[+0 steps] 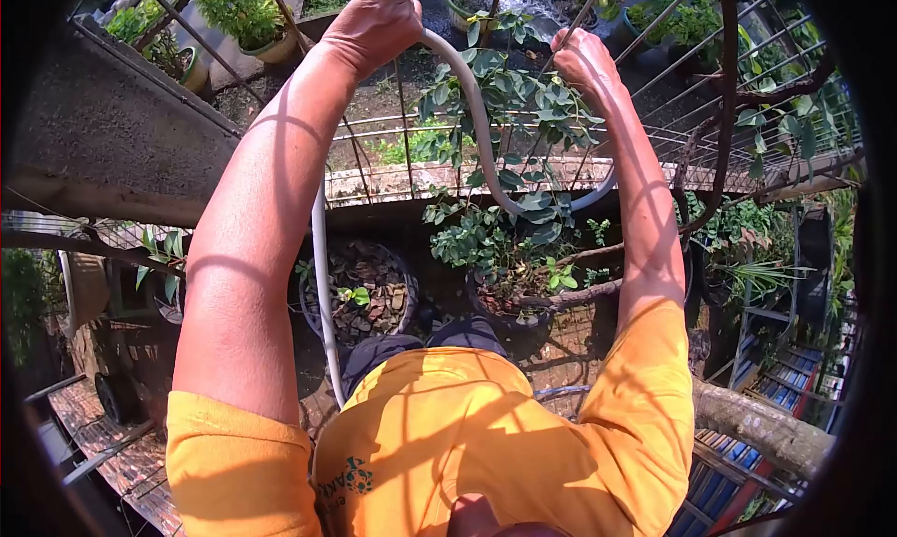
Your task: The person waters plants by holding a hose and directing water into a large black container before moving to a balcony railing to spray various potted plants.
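Reaching up to the metal railing (404,121): person in a yellow shirt (458,416), both arms stretched well out from the body. Left hand (378,23) clenched around a grey garden hose (472,89), high against the railing. Right hand (587,63) at the railing too, well apart from the left, fingers curled; cannot tell whether they grasp hose, bar or both, since the hose passes behind that forearm.

Hose position: one length runs up the near side of the railing past the left forearm; another droops from the left hand in a deep loop across the railing and rises toward the right. Slack probably left so the hands can work apart without kinking it. Arms likely raised because the railing bars stand between body and far side.

Beyond the railing: water (528,3) splashing near potted shrubs (229,14); outlet not seen. Leafy climber (486,65) growing up against the railing, possibly using its bars as support. Near side, below the railing: round pot (412,294) filled with brown chips, perhaps mulch.
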`<action>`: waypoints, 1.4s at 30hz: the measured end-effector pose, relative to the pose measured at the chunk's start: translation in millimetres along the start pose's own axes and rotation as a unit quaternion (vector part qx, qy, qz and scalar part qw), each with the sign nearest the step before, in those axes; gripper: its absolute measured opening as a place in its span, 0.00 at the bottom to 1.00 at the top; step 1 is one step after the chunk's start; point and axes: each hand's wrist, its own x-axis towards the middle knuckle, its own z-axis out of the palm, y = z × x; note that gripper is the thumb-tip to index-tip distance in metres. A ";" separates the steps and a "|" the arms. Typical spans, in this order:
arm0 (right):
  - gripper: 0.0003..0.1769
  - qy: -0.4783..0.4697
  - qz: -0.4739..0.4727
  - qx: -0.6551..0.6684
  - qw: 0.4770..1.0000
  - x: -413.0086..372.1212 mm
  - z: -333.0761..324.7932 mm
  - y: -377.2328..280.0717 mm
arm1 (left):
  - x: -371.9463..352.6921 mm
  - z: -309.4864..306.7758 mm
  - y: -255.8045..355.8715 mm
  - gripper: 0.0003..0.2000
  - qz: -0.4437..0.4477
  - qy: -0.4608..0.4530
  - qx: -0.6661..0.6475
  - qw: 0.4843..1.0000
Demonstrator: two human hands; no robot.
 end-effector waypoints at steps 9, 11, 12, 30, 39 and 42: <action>0.13 -0.034 -0.001 0.008 0.999 21.4 -30.1 1.7 | -1.2 -0.2 2.8 0.06 -0.011 -0.044 0.047 0.998; 0.11 -0.030 0.003 0.034 0.999 24.9 -31.0 4.5 | -0.5 -0.9 1.8 0.07 -0.009 -0.035 0.068 0.997; 0.10 -0.039 0.000 0.080 0.996 26.4 -34.7 6.1 | -0.2 -2.1 0.7 0.06 -0.006 -0.021 0.069 0.997; 0.09 -0.188 0.052 0.346 0.918 72.3 -54.5 -22.2 | -3.4 3.9 3.5 0.07 0.001 0.027 0.054 0.998; 0.11 -0.167 0.034 0.429 0.887 92.1 -43.9 -24.5 | -5.3 -1.4 1.9 0.09 -0.007 0.043 0.052 0.998; 0.11 -0.197 0.065 0.419 0.884 81.2 -53.6 -35.7 | -4.6 -1.3 -0.4 0.09 0.000 0.043 0.051 0.998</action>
